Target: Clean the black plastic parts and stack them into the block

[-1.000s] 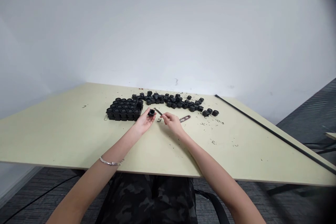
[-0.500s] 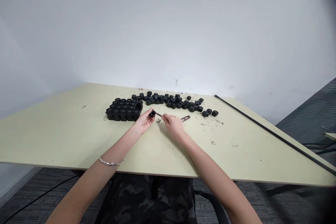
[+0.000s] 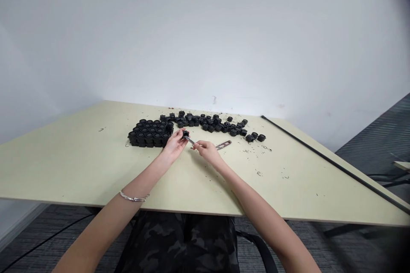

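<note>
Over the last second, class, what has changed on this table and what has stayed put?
The left hand lifted its small black part slightly; the right hand swung the thin tool so its tip now meets the part. Both grips held. The packed block of parts, loose pile, metal strip and long rod did not move.
</note>
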### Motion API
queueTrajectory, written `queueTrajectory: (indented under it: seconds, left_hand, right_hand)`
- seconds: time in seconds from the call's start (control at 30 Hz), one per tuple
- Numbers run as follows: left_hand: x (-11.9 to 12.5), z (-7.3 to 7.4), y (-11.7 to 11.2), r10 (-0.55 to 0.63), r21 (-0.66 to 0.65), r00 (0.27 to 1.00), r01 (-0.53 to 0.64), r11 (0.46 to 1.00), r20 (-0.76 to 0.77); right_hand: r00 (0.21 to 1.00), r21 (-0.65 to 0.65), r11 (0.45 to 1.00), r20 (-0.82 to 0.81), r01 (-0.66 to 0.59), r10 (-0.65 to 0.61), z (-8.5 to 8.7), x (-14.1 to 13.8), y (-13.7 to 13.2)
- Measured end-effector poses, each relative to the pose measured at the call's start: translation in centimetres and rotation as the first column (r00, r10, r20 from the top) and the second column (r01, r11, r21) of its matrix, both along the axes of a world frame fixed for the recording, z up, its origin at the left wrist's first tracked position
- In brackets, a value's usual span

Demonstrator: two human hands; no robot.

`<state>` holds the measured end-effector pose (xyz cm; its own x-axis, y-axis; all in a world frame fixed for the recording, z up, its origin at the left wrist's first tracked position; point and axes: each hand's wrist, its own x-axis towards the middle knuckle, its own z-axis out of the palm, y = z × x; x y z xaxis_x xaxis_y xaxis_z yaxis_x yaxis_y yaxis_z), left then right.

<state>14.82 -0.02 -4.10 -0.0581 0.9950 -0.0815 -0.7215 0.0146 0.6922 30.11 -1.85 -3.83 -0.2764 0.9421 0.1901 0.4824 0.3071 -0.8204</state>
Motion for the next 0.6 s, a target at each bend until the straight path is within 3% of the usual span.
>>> queueTrajectory:
  seconds: [0.13,0.23,0.4,0.6]
  left_hand:
    - [0.0,0.1,-0.1,-0.023,0.042,1.0,0.024,0.999,-0.012]
    - [0.0,0.1,-0.1,-0.021,0.062,1.0,0.022,0.998,-0.013]
    - [0.0,0.2,-0.1,-0.028,0.09,1.0,0.028,0.996,-0.005]
    - [0.1,0.6,-0.4,-0.021,0.102,1.0,0.021,0.995,0.002]
  right_hand:
    - [0.978,-0.247,0.965,-0.206,-0.086,0.034,0.3,-0.1,-0.4]
    - [0.951,-0.361,0.922,-0.31,-0.142,0.025,0.6,-0.2,-0.9]
    - [0.907,-0.444,0.867,-0.421,-0.227,0.022,0.9,-0.1,-1.5]
    - [0.833,-0.522,0.762,-0.551,-0.383,0.042,0.7,-0.1,-1.4]
